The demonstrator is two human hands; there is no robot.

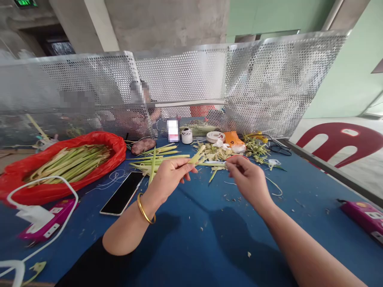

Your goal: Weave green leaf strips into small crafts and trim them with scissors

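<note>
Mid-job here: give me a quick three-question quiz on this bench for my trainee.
1. True or false: the left hand pinches a green leaf strip.
2. What lies in the red bag? A) scissors B) green stalks C) tape rolls
3. Fill in: the phone lies screen-up on the ___ table.
Key: 1 true; 2 B; 3 blue.

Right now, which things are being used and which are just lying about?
In use: leaf strip pinched in the left hand, right hand close by; loose strips; red bag of strips; trimmings.
Lying about: phone; pink power strip; tape roll; red chair.
</note>
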